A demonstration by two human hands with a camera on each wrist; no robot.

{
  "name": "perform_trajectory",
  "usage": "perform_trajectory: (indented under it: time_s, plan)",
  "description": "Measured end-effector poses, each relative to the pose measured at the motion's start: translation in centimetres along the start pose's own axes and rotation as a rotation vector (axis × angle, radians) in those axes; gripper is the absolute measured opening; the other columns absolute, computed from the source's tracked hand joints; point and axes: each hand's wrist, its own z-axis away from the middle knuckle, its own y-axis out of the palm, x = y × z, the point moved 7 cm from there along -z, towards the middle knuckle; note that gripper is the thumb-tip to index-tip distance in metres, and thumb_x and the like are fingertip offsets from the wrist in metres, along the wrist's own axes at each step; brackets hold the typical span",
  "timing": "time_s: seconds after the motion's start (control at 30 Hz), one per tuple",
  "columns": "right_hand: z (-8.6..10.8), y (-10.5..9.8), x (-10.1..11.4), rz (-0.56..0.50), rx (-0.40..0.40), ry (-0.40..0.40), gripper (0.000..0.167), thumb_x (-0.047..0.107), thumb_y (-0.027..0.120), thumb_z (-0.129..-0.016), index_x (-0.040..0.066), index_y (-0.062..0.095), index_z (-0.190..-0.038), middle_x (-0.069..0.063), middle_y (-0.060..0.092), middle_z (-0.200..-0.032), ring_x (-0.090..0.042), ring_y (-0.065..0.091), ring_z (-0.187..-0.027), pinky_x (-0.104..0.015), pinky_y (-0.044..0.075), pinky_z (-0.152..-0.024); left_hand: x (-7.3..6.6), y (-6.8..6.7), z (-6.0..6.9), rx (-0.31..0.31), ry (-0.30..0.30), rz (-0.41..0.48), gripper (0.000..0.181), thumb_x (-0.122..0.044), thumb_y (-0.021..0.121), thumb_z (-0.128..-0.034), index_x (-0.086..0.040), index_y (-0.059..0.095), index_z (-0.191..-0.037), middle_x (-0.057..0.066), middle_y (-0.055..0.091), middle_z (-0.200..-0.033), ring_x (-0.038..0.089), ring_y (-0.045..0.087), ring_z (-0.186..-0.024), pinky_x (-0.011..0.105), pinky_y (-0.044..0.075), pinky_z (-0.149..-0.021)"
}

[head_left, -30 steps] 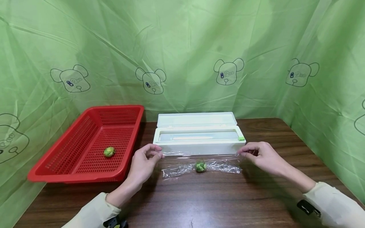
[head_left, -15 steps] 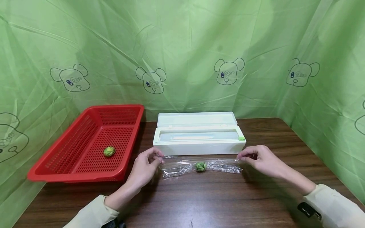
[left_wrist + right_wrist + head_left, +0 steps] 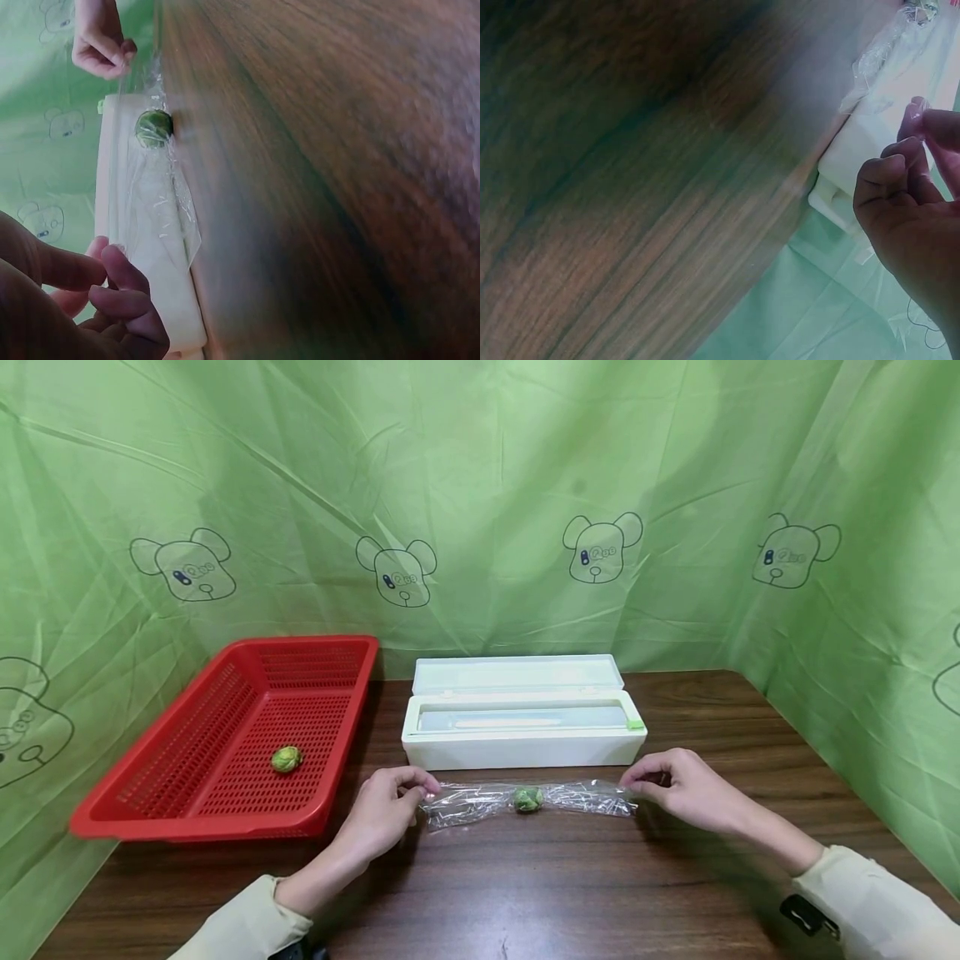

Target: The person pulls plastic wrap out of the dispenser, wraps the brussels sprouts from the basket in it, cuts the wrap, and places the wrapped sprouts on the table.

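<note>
The person's left hand and right hand each have the grip clamped on the film, thumb against fingertips, one at either end; pinching so far apart probably serves to stop the thin sheet from sagging or clinging to itself. In the left wrist view the edge between them runs straight and looks taut, raised off the counter, while the nearer part lies crumpled. The sprout sits about midway along the film, which likely leaves a similar length to handle on each side; glints on it suggest plastic over its surface, though how fully it is enclosed I cannot tell. Just behind stands the white box, its long side parallel to the film and its lid tipped back, an arrangement that would let a sheet come straight forward to the hands. The green tab is at the right end of the box; its use is not clear here. Off to the left, the red basket holds a second sprout, presumably set aside so the middle stays free for both hands.
</note>
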Motion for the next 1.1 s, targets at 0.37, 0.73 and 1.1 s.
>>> perform_trajectory:
  time_s: [0.37,0.73,1.1]
  plan:
    - [-0.7,0.7,-0.7,0.001,0.024,0.016,0.011,0.007,0.073,-0.097,0.012,0.082,-0.100,0.004,0.077,-0.094,-0.007,0.063,-0.079,-0.025,0.052,-0.069,0.4,0.4,-0.5,0.025,-0.004,-0.046,0.023,0.003,0.061,-0.0981,-0.011,0.079,-0.096,0.005,0.066,-0.076,0.014,0.055,-0.057,0.026,0.040,-0.045]
    - [-1.2,1.2,-1.1,0.029,0.050,0.002,0.013,0.006,0.073,-0.097,0.014,0.082,-0.100,0.007,0.077,-0.095,-0.006,0.061,-0.080,-0.024,0.050,-0.070,0.3,1.1,-0.8,0.099,0.071,-0.141,0.008,-0.009,0.078,-0.0909,-0.010,0.080,-0.099,-0.003,0.064,-0.070,0.012,0.055,-0.051,0.032,0.048,-0.054]
    - [-1.4,1.9,-1.4,0.072,0.060,0.022,0.017,0.003,0.072,-0.092,0.017,0.081,-0.095,0.012,0.074,-0.091,-0.004,0.059,-0.075,-0.025,0.049,-0.071,0.2,1.7,-1.4,0.103,0.134,-0.394,0.020,-0.021,0.093,-0.0781,-0.017,0.079,-0.092,-0.004,0.064,-0.087,0.013,0.057,-0.080,0.037,0.049,-0.069]
